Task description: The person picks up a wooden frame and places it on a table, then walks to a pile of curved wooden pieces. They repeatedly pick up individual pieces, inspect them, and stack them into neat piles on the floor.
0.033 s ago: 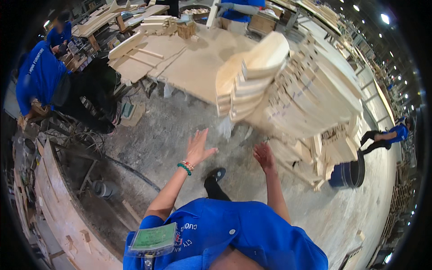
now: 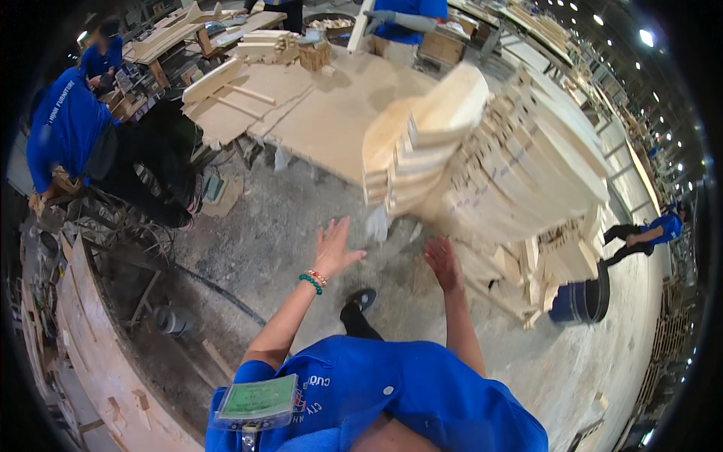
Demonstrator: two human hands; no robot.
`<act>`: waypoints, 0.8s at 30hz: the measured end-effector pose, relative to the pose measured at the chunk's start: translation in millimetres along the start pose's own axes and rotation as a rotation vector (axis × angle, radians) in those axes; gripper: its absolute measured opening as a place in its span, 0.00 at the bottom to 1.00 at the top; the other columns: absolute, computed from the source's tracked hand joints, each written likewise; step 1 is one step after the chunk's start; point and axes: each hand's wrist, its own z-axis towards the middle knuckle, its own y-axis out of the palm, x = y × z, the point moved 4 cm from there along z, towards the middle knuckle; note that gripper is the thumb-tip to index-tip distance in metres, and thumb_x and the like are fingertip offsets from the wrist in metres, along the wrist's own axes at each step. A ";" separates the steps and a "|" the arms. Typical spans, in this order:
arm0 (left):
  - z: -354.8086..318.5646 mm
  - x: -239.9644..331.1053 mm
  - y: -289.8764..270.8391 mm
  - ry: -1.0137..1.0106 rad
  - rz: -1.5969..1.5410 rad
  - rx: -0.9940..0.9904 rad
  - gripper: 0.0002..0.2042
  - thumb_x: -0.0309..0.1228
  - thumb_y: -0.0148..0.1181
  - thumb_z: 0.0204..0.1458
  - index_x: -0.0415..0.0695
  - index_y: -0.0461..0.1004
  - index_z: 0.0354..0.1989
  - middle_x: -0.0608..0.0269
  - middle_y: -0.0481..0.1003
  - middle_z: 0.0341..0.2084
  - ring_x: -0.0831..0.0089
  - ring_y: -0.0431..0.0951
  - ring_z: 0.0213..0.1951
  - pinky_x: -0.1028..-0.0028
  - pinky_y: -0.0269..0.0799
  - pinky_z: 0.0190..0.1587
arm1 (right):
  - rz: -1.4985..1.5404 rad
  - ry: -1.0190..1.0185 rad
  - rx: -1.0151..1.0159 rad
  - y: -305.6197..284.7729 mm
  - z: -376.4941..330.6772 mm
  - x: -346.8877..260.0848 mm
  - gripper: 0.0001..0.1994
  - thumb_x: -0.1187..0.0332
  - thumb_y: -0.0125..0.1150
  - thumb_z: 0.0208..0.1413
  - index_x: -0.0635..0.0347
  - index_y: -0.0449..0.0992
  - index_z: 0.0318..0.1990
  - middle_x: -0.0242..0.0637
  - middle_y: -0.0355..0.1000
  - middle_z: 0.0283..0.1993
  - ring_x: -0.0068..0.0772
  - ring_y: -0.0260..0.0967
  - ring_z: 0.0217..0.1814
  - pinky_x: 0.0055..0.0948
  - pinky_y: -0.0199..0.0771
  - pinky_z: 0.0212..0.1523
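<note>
My left hand (image 2: 335,252) is held out over the concrete floor with its fingers and thumb spread, holding nothing. Two beaded bracelets (image 2: 312,281) circle that wrist. My right hand (image 2: 443,264) is raised too, empty, its fingers stretched upward and slightly blurred. It is nearest to a large stack of pale curved wooden pieces (image 2: 520,166), but whether it touches any is not clear. Next to this stack, thicker curved wooden parts (image 2: 437,124) are piled at the right side of a wide board-topped table (image 2: 324,113).
At the left a person in blue (image 2: 71,128) bends over work; another person (image 2: 407,19) is across the table. A dark blue bin (image 2: 578,303) stands below the stack at the right. A hose (image 2: 226,294) runs across the floor. A long wooden panel (image 2: 113,354) edges the lower left.
The table and wooden stacks sit slightly lower in the picture. Both my hands keep nearly the same place and pose.
</note>
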 end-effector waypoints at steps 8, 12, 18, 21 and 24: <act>174.7 -25.1 8.8 0.107 -0.001 -0.029 0.56 0.55 0.69 0.31 0.41 0.45 0.67 0.46 0.49 0.66 0.52 0.43 0.69 0.55 0.34 0.68 | -0.045 -0.340 -0.254 88.1 167.0 -63.9 0.39 0.41 0.39 0.61 0.60 0.41 0.69 0.40 0.43 0.71 0.37 0.41 0.72 0.38 0.44 0.69; 213.0 -13.7 35.9 0.289 0.027 -0.077 0.51 0.54 0.67 0.34 0.43 0.49 0.66 0.42 0.50 0.64 0.47 0.43 0.68 0.54 0.37 0.68 | -0.125 -0.330 -0.130 32.5 191.3 -33.3 0.38 0.44 0.42 0.62 0.60 0.42 0.68 0.39 0.43 0.71 0.35 0.42 0.72 0.37 0.47 0.68; 215.2 -55.7 43.2 0.351 -0.014 -0.080 0.36 0.51 0.62 0.41 0.53 0.61 0.61 0.50 0.59 0.61 0.49 0.52 0.64 0.50 0.41 0.66 | -0.102 -0.061 -0.011 57.0 176.8 -16.9 0.40 0.40 0.40 0.59 0.60 0.42 0.69 0.40 0.44 0.71 0.36 0.42 0.72 0.38 0.45 0.68; 235.8 -26.3 36.6 0.456 -0.104 -0.110 0.31 0.50 0.59 0.45 0.54 0.64 0.59 0.57 0.64 0.59 0.53 0.56 0.63 0.51 0.42 0.65 | -0.086 -0.047 0.130 40.6 175.4 -35.9 0.42 0.37 0.40 0.58 0.60 0.42 0.69 0.41 0.44 0.71 0.36 0.41 0.72 0.38 0.44 0.69; 270.6 -33.2 21.0 0.521 -0.106 -0.084 0.28 0.49 0.57 0.47 0.54 0.66 0.58 0.61 0.67 0.57 0.57 0.59 0.62 0.52 0.43 0.65 | -0.066 -0.061 0.133 67.4 219.1 -62.4 0.43 0.35 0.39 0.57 0.59 0.43 0.69 0.41 0.44 0.71 0.37 0.41 0.72 0.39 0.43 0.69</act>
